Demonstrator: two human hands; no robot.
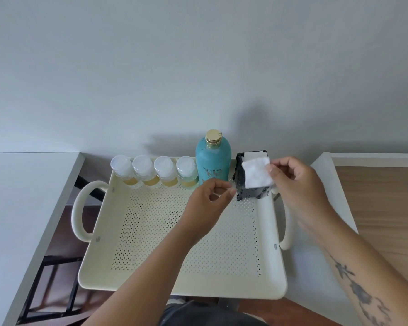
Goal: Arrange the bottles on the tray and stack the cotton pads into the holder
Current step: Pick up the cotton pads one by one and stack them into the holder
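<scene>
We are on the cotton pad half of the job; the bottles look settled. Four small bottles with white caps stand upright in a row along the far edge of the tray. The tall teal bottle stands just to their right, so the tallest things sit at the back and leave the near tray floor free for our arms.

The black holder stands in the far right corner, just beside the teal bottle, and stacked pads already show white at its top.

Our right hand pinches one cotton pad by its right edge between thumb and fingertips, the other fingers curled loosely. Held at one edge, the pad hangs flat in front of the holder, which probably lets us line its outline up with the opening before lowering it.

Our left hand waits at the holder's near left corner, its fingers loosely curled around nothing we can see. It seems posed to steady the holder, though we cannot tell whether it touches.
</scene>
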